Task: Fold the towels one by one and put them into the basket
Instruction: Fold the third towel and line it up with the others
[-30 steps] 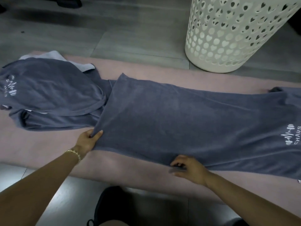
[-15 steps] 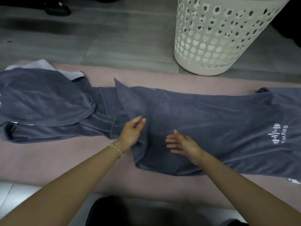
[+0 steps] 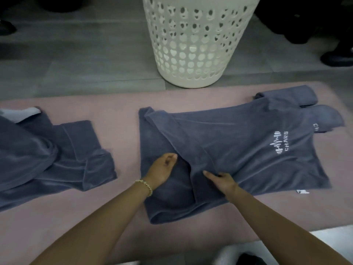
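Observation:
A grey-blue towel [image 3: 238, 146] with a white CHARS logo lies folded over on the pink mat [image 3: 122, 111], its upper layer skewed. My left hand [image 3: 162, 168] rests on the lower layer with its fingers curled and nothing visibly in them. My right hand [image 3: 222, 179] pinches the near corner of the folded-over layer. More grey-blue towels lie in a loose heap [image 3: 47, 153] at the left. The white basket [image 3: 193, 44] with heart-shaped holes stands on the floor just beyond the mat.
Another grey-blue towel piece [image 3: 313, 113] sticks out beyond the far right end of the towel. A light cloth [image 3: 21, 113] peeks out behind the left heap. Dark shoes [image 3: 336, 58] stand on the grey floor at the right.
The towel's left end has been folded over to the right, so the towel is now half as long. Both hands moved right with it. The view shifted, bringing the basket to centre.

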